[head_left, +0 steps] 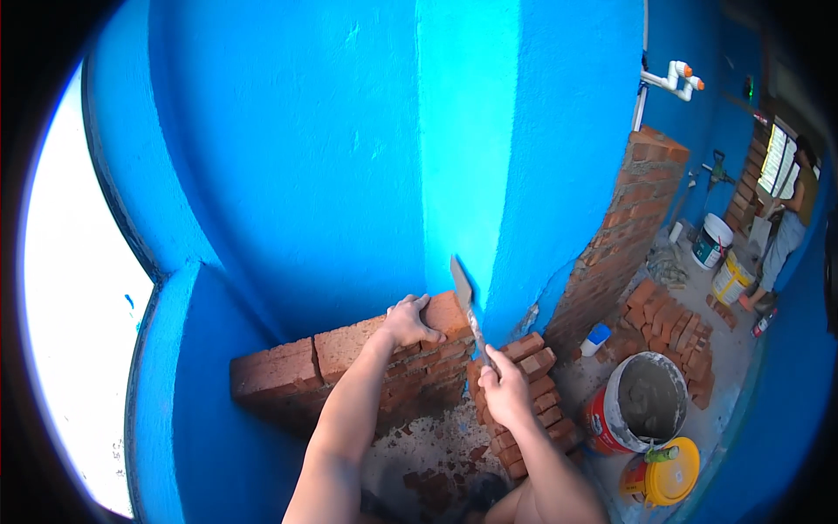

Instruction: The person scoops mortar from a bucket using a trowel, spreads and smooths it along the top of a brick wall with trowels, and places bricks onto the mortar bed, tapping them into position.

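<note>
My left hand (406, 321) is closed over the top course of a low brick wall, gripping a red brick (349, 343), its thumb on the near side. Just right of it sits the end brick (448, 313), against the blue wall. My right hand (506, 389) is wrapped round the handle of a trowel (463, 284). The trowel's blade points up and away, beside the right end of the end brick. Mortar smears show on its shank. Below the trowel stands a stack of loose red bricks (532, 384).
Right of the stack is a bucket of grey mortar (650, 393), with a yellow-lidded bucket (672, 476) nearer me. A brick pier (628, 210) rises beyond a brick pile (668, 323). At the far right another person (790, 218) bends near more buckets (731, 278).
</note>
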`<state>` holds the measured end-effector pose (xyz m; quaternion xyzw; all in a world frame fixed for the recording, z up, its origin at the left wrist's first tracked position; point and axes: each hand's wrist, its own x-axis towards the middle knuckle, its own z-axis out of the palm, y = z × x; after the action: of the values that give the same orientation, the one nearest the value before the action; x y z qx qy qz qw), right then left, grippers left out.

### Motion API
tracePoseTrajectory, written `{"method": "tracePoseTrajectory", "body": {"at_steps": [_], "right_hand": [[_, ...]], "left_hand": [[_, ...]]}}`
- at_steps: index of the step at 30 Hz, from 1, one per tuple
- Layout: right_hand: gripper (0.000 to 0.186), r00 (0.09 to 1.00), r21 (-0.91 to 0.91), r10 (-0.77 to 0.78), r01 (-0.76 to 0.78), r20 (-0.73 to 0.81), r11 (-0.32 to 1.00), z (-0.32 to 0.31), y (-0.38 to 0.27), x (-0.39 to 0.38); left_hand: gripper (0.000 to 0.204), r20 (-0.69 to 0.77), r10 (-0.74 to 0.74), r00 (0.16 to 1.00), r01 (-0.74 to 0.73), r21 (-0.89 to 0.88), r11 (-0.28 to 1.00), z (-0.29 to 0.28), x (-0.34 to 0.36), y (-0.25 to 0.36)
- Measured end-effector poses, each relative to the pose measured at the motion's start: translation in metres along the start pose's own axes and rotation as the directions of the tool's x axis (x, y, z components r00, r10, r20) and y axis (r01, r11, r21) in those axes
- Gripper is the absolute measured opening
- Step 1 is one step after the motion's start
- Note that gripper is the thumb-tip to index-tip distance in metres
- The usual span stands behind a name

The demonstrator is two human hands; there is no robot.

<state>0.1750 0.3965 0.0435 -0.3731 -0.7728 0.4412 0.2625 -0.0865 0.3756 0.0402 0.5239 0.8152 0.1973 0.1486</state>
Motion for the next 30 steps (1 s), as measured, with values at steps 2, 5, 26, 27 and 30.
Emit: {"method": "tracePoseTrajectory", "body": {"at_steps": [2,5,26,27,30], "right_hand": [[0.042,0.999,0.126,0.008,-0.003,-0.038,0.992,-0.005,-0.011,0.001],[0.041,1.0,0.072,0.027,-0.027,-0.005,0.997,-0.003,-0.006,0.007],[0.04,0.999,-0.089,0.009,-0.005,0.042,0.996,-0.011,-0.013,0.004],[0.04,0.997,-0.094,-0.005,0.011,0.071,0.996,-0.013,-0.01,0.007],[0.039,0.999,-0.066,-0.042,0.044,0.035,0.997,-0.02,-0.002,0.003]], "left_hand": [[0.115,0.009,0.001,1.0,-0.001,-0.018,1.0,-0.008,0.01,0.0],[0.116,-0.005,-0.006,1.0,0.006,0.001,1.0,-0.002,0.005,0.0],[0.113,0.023,-0.033,0.999,0.033,-0.008,0.999,-0.004,0.006,0.003],[0.113,0.023,-0.038,0.999,0.039,-0.035,0.999,-0.007,0.005,0.004],[0.114,0.028,-0.05,0.998,0.049,0.025,0.998,-0.001,0.007,0.011]]}}
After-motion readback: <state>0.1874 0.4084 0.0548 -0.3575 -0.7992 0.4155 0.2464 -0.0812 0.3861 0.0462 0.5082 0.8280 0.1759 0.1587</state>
